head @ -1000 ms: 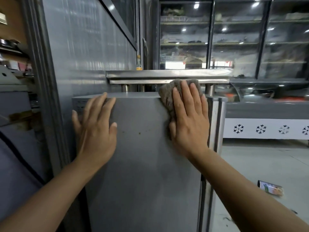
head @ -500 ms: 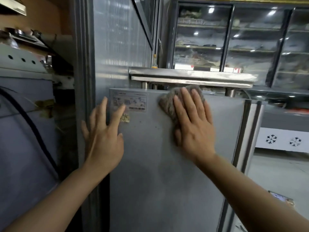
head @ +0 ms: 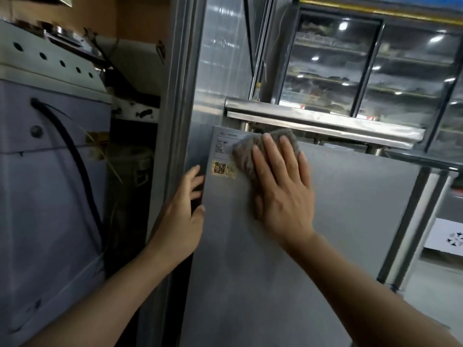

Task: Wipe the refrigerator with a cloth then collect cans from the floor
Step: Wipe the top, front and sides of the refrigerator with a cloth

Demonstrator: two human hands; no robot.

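Leftward across the refrigerator (head: 313, 234) panel goes the right hand (head: 283, 194) since 1 second ago, its straight fingers pressing the grey cloth (head: 250, 151) flat at the panel's 11 o'clock corner beside the QR sticker (head: 219, 168), while the left hand (head: 183, 216), fingers relaxed and holding nothing, has slid to the panel's 9 o'clock edge. Wiping looks underway on the upper part only; the lower panel and the can collection remain, and no cans show now. At 1 o'clock a steel shelf (head: 325, 118) fronts glass display coolers (head: 375, 66).
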